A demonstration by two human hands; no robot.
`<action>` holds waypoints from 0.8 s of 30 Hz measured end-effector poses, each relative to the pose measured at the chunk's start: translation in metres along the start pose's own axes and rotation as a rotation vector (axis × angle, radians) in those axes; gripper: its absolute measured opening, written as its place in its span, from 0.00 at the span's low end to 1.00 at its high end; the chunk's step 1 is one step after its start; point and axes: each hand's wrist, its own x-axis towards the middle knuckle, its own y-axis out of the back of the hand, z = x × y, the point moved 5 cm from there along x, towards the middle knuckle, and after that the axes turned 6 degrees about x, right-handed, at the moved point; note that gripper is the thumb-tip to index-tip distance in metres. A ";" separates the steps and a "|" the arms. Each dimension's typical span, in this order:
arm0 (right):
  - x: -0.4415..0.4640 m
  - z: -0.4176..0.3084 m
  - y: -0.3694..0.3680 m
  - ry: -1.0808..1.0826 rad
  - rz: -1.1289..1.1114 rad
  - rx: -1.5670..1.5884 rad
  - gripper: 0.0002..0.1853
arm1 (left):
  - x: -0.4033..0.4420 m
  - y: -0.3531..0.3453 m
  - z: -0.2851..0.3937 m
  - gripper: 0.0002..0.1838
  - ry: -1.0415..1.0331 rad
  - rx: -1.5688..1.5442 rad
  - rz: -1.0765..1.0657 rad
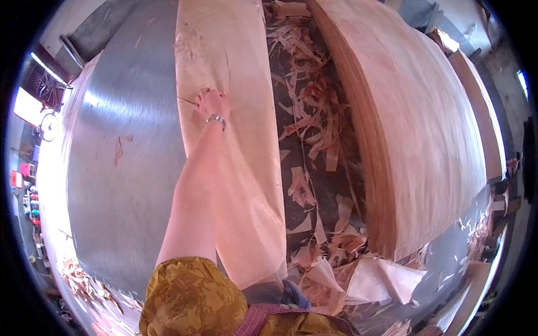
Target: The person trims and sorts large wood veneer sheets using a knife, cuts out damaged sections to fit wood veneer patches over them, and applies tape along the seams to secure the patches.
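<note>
My left hand (212,104), with a metal bracelet at the wrist, reaches forward over a long, pale wood veneer sheet (246,145). Its fingers are curled down and gripping the sheet, which creases around them. A thin dark line, either a splinter or a split, runs out to the left of the fingers. The sheet hangs toward my body, its near end folding at my waist. On its left lies a smooth metal surface (126,185) with a small veneer scrap (119,150) on it. My right hand is out of view.
At right stands a thick stack of veneer sheets (426,123), with another stack (479,112) beyond. Torn veneer strips (319,112) litter the gap before it. Larger crumpled pieces (381,280) lie near my feet. A bicycle wheel (49,127) shows far left.
</note>
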 end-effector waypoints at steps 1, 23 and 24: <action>-0.002 0.002 0.001 -0.003 0.003 -0.001 0.29 | 0.000 0.003 0.000 0.10 0.018 -0.016 -0.017; 0.033 -0.134 -0.003 -0.259 -0.098 0.412 0.23 | 0.098 0.085 -0.193 0.21 0.472 -0.343 0.214; 0.036 -0.141 0.004 -0.281 -0.130 0.474 0.21 | 0.097 0.084 -0.203 0.23 0.476 -0.361 0.230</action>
